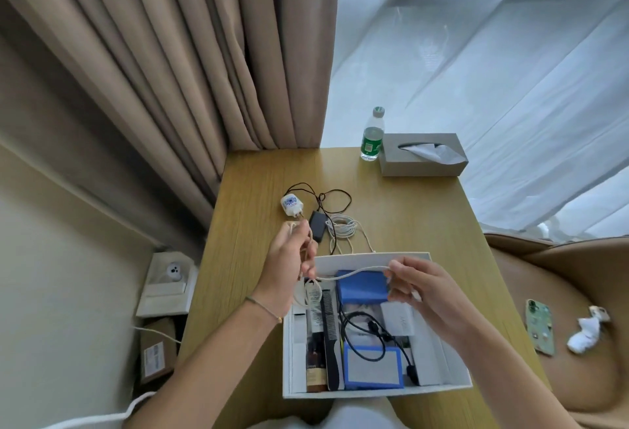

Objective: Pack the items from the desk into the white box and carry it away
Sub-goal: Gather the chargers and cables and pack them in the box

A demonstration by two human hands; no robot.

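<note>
The open white box point(456, 372) sits at the near edge of the wooden desk point(408, 210). Inside lie a black comb point(331, 336), a blue pouch point(362, 287), a blue-edged case point(372, 372), a black cable point(367, 330), a white adapter point(398, 318) and a dark tube. A white cable point(354, 272) stretches above the box between both hands. My left hand point(289, 268) grips its coiled end; my right hand point(422, 289) pinches the other end. Farther back on the desk lie a white charger plug point(291, 204), a black adapter point(318, 224) with thin black wire, and another coiled white cable point(343, 227).
A water bottle point(372, 135) and a grey tissue box point(422, 154) stand at the desk's far right corner. Beige curtains hang behind on the left, sheer ones on the right. On the tan seat to the right lie a phone point(540, 326) and a white crumpled item point(587, 330). Boxes sit on the floor at left.
</note>
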